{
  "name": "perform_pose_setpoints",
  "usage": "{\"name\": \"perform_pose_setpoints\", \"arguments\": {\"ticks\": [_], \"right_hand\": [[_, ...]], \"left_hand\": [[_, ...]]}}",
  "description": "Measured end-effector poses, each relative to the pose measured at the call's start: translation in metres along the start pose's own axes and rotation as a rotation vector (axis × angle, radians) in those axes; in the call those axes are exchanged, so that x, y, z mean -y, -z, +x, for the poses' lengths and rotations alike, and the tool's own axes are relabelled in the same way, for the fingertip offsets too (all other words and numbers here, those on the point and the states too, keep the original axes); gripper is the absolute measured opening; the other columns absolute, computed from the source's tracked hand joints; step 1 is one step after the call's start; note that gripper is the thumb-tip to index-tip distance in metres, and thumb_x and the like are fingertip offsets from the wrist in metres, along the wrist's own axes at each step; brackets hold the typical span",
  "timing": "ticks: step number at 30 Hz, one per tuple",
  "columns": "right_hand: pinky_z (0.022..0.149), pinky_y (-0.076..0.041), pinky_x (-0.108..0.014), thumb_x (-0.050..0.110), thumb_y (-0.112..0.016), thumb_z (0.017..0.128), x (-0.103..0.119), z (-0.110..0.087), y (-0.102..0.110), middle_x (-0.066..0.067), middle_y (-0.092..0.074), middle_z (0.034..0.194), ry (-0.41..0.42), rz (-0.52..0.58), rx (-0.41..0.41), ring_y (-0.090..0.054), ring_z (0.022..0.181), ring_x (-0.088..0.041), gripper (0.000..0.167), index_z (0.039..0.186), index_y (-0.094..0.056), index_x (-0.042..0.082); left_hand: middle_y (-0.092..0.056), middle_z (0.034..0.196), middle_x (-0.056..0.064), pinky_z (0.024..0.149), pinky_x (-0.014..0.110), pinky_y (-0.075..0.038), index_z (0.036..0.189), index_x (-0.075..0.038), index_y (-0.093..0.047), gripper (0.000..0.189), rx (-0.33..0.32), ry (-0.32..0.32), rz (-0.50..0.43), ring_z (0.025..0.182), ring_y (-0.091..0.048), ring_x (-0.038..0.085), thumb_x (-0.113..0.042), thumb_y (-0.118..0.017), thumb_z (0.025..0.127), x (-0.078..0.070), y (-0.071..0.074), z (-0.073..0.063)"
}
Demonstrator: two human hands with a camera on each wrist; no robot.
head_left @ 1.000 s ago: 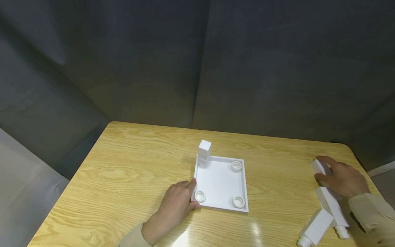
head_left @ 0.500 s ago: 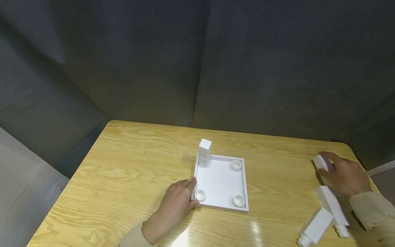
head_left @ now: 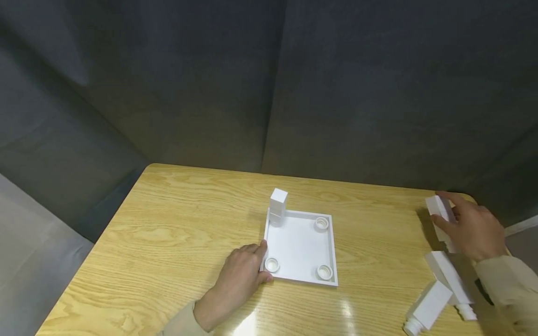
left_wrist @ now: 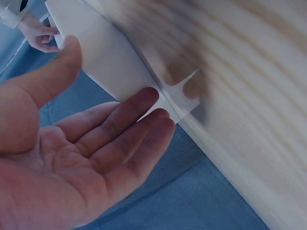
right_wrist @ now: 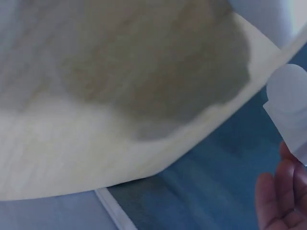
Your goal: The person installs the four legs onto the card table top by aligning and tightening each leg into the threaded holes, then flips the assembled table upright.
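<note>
- In my head view, the left hand lies at the near-left corner of a square white tray, its thumb at the near edge and its forefinger along the left edge.
- My left wrist view shows that hand spread wide, fingers nearly straight, with the thumb well apart from them; I cannot tell how hard it presses.
- The right hand, at the far right of the wooden table, pinches a white post between thumb and fingers, and I see it held above the tabletop.
- My right wrist view catches only part of that grip, with the post's round end clear of the fingers.
- In the tray's far-left corner I see a standing post, upright.
- The other corners each hold a round white fitting: far-right ring, near-left ring and near-right ring.
- Nearer me than the right hand, two more lie on the table, a longer-looking post and, to its near left, another post; both round necks point toward the near side.
- A dark curtain hangs beyond the far edge.
</note>
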State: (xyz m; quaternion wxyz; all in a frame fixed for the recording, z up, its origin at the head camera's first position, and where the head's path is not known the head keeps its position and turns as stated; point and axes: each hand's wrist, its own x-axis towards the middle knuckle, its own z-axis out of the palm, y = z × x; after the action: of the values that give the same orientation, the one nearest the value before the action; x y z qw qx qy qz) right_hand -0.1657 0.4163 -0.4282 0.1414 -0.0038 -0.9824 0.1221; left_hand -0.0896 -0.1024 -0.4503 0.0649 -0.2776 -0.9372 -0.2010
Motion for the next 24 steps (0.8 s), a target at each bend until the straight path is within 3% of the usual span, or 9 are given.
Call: {"name": "perform_pose_setpoints", "arguments": {"ticks": [3,8,16,20,24], "right_hand": [[0.06,-0.049,-0.066,0.019,-0.084,0.094,0.006,0.003,0.005,-0.036,-0.07,0.103,0.006,0.004,-0.02,-0.067,0.085,-0.053,0.065,0.149,-0.055,0.0],[0.065,-0.048,-0.068,0.02,-0.085,0.095,0.021,0.007,0.009,-0.037,-0.07,0.106,0.026,0.026,-0.038,-0.066,0.09,-0.055,0.065,0.15,-0.055,0.002],[0.065,-0.043,-0.06,0.016,-0.086,0.092,0.051,0.01,0.01,-0.035,-0.072,0.109,0.095,0.125,-0.101,-0.065,0.095,-0.053,0.062,0.147,-0.06,0.006],[0.065,-0.043,-0.057,0.013,-0.088,0.089,0.063,0.012,0.008,-0.033,-0.072,0.106,0.132,0.159,-0.128,-0.067,0.093,-0.051,0.062,0.145,-0.062,0.006],[0.063,-0.041,-0.052,0.012,-0.09,0.087,0.073,0.012,0.008,-0.028,-0.071,0.101,0.154,0.179,-0.15,-0.065,0.09,-0.047,0.063,0.143,-0.063,0.007]], "left_hand": [[-0.073,0.122,0.033,0.098,0.057,-0.061,0.132,0.019,-0.065,0.077,0.0,0.0,0.004,0.111,-0.075,0.043,-0.025,-0.094,0.076,0.0,0.0,0.0],[-0.073,0.122,0.032,0.097,0.057,-0.061,0.131,0.019,-0.065,0.077,0.0,0.0,0.006,0.112,-0.075,0.043,-0.025,-0.094,0.075,0.0,0.0,0.0],[-0.072,0.123,0.033,0.097,0.058,-0.061,0.132,0.019,-0.065,0.077,-0.011,-0.012,0.001,0.112,-0.075,0.044,-0.026,-0.094,0.076,0.004,-0.005,0.0],[-0.073,0.12,0.032,0.094,0.058,-0.062,0.13,0.018,-0.066,0.078,-0.039,-0.042,0.007,0.108,-0.076,0.042,-0.03,-0.094,0.076,0.017,-0.021,0.0],[-0.073,0.122,0.032,0.097,0.058,-0.061,0.132,0.018,-0.065,0.078,-0.028,-0.033,-0.005,0.11,-0.076,0.042,-0.028,-0.094,0.077,0.012,-0.016,-0.001]]}}
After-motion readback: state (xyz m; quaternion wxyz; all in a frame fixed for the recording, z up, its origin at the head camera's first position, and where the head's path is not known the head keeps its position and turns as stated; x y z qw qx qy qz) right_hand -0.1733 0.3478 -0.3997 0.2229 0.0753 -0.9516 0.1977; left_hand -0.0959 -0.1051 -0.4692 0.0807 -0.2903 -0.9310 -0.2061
